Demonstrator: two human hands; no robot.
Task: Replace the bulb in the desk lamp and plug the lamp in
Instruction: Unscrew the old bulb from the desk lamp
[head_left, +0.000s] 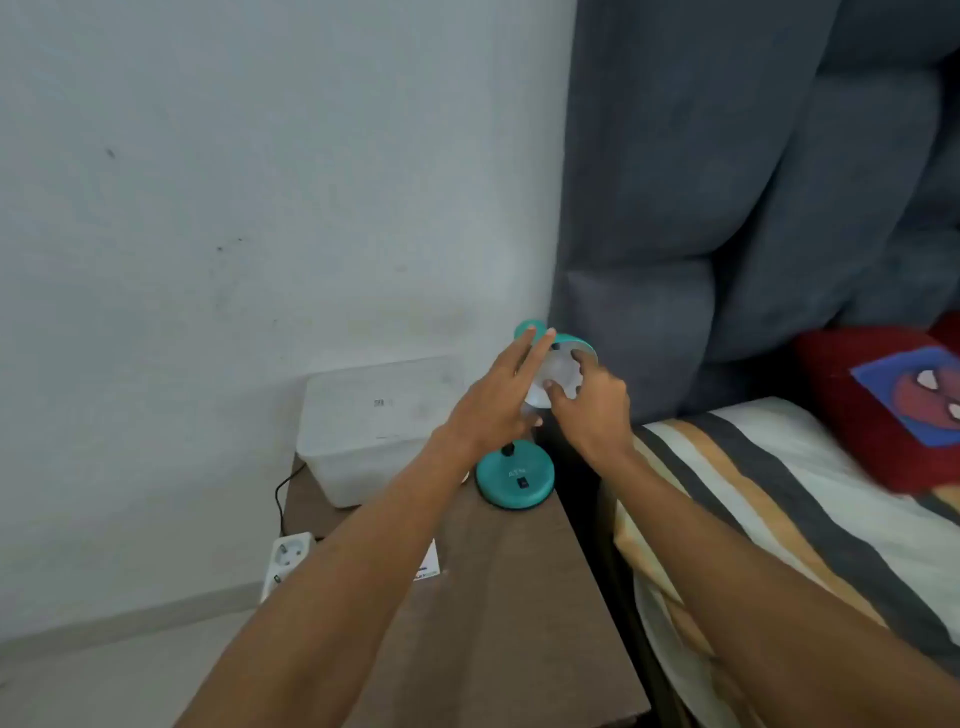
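Both forearms bare, no sleeves; left hand (496, 400), right hand (592, 410) ungloved.

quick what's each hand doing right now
Left hand: open, straight fingers against the lamp shade.
Right hand: curled fingers reach into the shade; whether the grip holds the bulb cannot be told.

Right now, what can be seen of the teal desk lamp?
The desk lamp stands on the brown bedside table, by the bed. Its round teal base, plastic by the look, carries a small black switch; a dark stem rises from it. The shade is tipped toward the camera, showing a pale inside. The left hand rests straight fingers on the shade; the right hand curls its fingers into the opening.
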